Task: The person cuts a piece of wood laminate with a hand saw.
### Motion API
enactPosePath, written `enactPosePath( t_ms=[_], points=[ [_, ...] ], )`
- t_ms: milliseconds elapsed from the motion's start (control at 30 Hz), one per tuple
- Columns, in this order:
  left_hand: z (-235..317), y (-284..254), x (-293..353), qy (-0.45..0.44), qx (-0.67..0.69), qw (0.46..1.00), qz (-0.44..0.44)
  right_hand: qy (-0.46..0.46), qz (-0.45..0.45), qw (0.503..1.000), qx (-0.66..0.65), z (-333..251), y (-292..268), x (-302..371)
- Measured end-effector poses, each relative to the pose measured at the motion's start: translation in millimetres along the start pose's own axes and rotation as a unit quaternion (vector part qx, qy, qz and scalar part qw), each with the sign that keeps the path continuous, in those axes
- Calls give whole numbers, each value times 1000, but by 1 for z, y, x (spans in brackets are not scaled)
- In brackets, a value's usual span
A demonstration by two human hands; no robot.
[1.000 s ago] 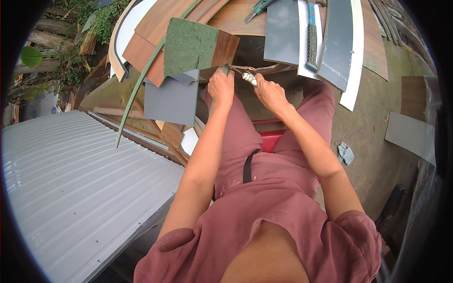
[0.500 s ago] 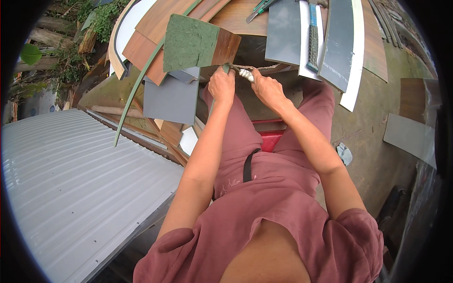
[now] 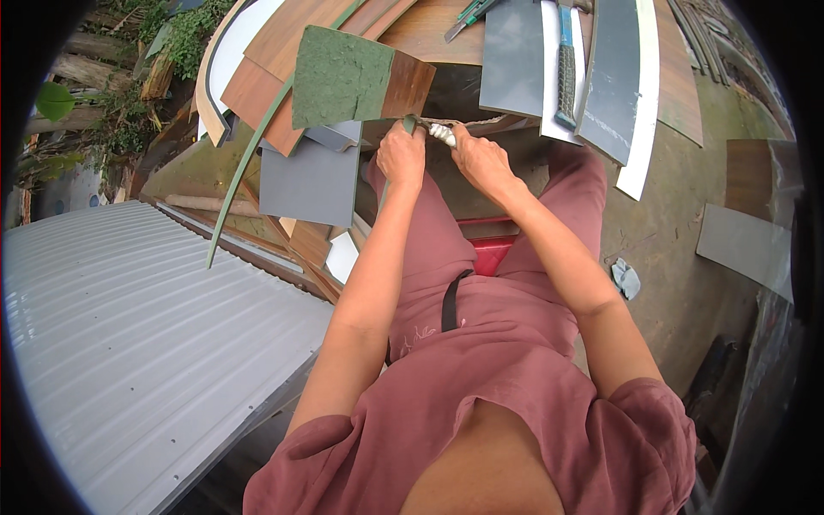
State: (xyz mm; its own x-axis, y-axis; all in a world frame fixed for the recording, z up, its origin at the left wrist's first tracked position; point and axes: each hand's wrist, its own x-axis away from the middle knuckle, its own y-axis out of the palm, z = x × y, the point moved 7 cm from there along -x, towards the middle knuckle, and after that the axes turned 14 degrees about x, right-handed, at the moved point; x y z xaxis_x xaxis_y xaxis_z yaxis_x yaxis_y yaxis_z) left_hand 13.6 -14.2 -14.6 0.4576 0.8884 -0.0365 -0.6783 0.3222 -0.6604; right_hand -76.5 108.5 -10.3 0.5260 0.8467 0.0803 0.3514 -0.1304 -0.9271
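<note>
My left hand (image 3: pixel 401 157) is closed around a thin green strip (image 3: pixel 384 196), whose end hangs down beside my wrist. In my right hand (image 3: pixel 482 160) is a tool with a white, wrapped handle (image 3: pixel 442 134). Its dark working end meets the strip at my left fingertips; fingers and strip partly hide it, so its kind is unclear. Just beyond my left hand stands a board (image 3: pixel 343 79), rough green on most of its face and wood-brown on its right part. The tool's tip is close to this board's lower right edge.
A blue-and-black-handled hammer (image 3: pixel 566 81) and a green utility knife (image 3: pixel 469 19) lie on stacked panels ahead. Grey panels (image 3: pixel 309 184) lean at left, near a long green strip (image 3: pixel 245 163). Corrugated metal sheet (image 3: pixel 163 326) fills the left side. A crumpled cloth (image 3: pixel 626 278) lies right.
</note>
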Motion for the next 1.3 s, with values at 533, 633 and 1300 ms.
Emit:
enactPosePath(
  t_ms=[533, 633, 1300],
  points=[
    [0, 1, -1, 0, -13, 1000, 0, 4, 0, 1000, 8, 4, 4, 2],
    [1, 0, 0, -5, -16, 1000, 1, 12, -7, 1000, 5, 21, 9, 22],
    [1, -2, -3, 15, -22, 999, 19, 39, -32, 998, 21, 37, 5, 54]
  ],
)
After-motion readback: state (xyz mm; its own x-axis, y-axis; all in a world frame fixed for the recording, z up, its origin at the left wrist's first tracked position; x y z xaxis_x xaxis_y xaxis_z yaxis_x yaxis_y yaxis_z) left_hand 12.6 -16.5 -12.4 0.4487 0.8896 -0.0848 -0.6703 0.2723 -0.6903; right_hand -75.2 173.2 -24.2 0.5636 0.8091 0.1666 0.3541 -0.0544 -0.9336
